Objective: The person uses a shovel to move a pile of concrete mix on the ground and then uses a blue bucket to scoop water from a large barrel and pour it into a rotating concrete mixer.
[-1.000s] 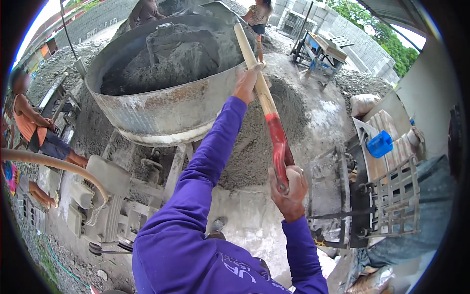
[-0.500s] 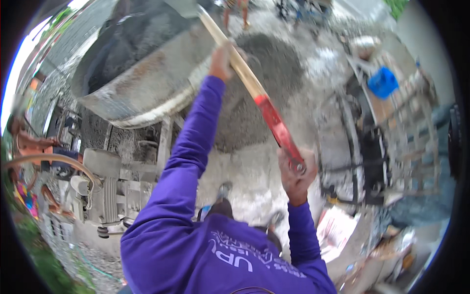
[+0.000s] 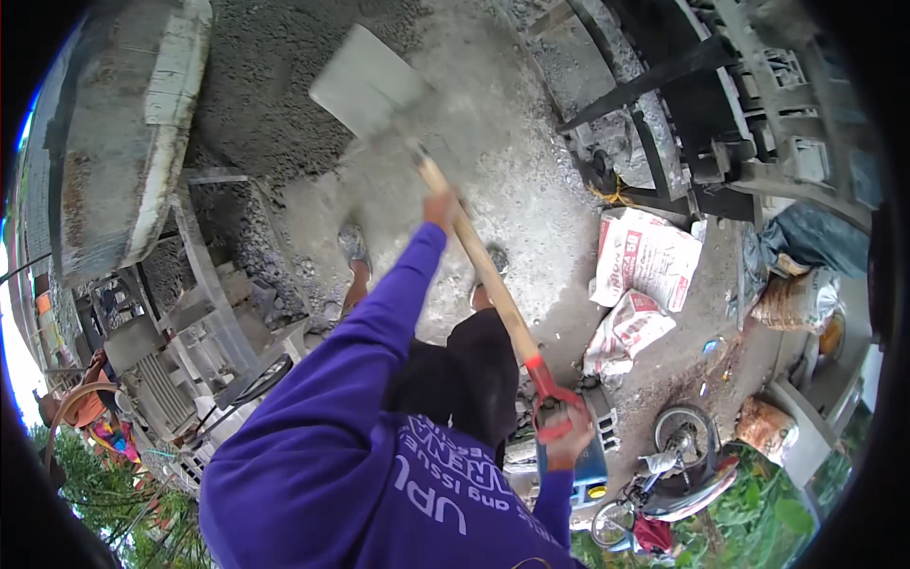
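Note:
A shovel (image 3: 493,284) with a wooden shaft, a flat grey blade and a red grip slants across the middle of the view. My left hand (image 3: 441,207) is closed round the shaft, not far from the blade. At the near end, my right hand (image 3: 567,431) grips the red handle. The blade (image 3: 365,83) is over the concrete floor at the edge of a dark grey, gritty heap (image 3: 270,85); whether it touches the ground I cannot tell. Nothing shows on the blade.
A rusty metal mixing drum (image 3: 104,142) on a frame with an engine (image 3: 147,370) stands to the left. Torn paper sacks (image 3: 649,261) lie on the right, near metal frames (image 3: 654,85). A bicycle (image 3: 687,446) and a blue container (image 3: 583,465) are at the lower right.
The shovel has come down from the drum's rim to low over the floor, its blade now away from the drum. My view has turned right and downward. Both hands keep their hold.

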Demonstrator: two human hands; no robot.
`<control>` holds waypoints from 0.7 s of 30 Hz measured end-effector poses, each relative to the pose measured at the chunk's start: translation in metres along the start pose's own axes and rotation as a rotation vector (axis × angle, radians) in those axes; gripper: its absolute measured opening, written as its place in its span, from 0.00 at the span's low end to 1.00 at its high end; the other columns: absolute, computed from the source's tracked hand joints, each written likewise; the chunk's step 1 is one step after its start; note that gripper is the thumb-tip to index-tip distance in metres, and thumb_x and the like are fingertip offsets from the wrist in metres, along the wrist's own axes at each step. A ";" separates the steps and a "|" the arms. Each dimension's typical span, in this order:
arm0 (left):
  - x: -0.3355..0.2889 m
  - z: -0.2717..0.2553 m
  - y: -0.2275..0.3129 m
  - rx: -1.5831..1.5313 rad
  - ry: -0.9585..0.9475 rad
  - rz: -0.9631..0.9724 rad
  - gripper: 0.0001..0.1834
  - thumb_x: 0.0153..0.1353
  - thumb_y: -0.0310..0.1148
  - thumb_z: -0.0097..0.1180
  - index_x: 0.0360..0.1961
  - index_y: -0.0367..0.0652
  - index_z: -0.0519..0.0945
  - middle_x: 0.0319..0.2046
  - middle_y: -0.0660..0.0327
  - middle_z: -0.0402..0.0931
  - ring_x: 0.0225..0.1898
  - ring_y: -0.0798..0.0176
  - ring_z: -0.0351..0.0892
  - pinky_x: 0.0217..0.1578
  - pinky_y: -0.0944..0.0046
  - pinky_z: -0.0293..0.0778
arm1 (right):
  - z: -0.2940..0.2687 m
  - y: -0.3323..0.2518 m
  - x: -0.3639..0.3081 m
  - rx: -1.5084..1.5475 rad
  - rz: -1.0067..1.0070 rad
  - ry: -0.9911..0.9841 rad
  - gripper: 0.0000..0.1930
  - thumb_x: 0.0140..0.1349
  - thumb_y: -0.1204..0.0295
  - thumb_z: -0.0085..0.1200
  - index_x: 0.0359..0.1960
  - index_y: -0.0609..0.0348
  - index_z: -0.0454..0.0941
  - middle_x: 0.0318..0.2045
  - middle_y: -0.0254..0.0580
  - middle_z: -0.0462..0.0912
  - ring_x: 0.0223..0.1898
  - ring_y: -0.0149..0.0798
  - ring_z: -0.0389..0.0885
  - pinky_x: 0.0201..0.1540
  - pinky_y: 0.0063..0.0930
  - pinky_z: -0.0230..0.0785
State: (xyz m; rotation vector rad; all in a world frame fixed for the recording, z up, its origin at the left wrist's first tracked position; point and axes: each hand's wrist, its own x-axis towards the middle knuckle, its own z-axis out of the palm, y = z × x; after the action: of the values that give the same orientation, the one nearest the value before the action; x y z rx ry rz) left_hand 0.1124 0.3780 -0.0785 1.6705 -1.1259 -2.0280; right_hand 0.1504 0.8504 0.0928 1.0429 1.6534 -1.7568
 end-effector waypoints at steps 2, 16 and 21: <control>-0.036 0.071 -0.122 -0.016 0.113 -0.228 0.06 0.53 0.27 0.52 0.22 0.34 0.76 0.17 0.55 0.74 0.15 0.59 0.75 0.16 0.59 0.73 | -0.058 -0.026 -0.012 -0.077 0.021 0.131 0.03 0.52 0.76 0.48 0.29 0.58 0.71 0.10 0.30 0.63 0.10 0.27 0.61 0.13 0.24 0.59; 0.001 0.142 -0.317 0.284 0.082 -0.488 0.12 0.47 0.29 0.55 0.25 0.26 0.72 0.16 0.50 0.75 0.17 0.56 0.79 0.17 0.57 0.75 | -0.037 -0.047 0.046 -0.223 0.187 0.335 0.07 0.59 0.67 0.45 0.23 0.50 0.66 0.12 0.26 0.62 0.12 0.27 0.64 0.16 0.25 0.61; 0.193 0.041 -0.252 0.032 0.128 -0.435 0.14 0.46 0.27 0.53 0.29 0.22 0.72 0.23 0.47 0.76 0.19 0.53 0.79 0.18 0.56 0.76 | 0.076 0.059 0.126 -0.216 0.151 0.236 0.06 0.58 0.68 0.47 0.24 0.50 0.67 0.12 0.28 0.64 0.12 0.31 0.65 0.17 0.31 0.64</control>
State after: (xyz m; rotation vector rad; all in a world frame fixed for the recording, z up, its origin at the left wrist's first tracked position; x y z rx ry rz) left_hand 0.0821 0.4339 -0.3926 2.1794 -0.8085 -2.1087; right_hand 0.1110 0.7859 -0.0463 1.2734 1.8058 -1.3674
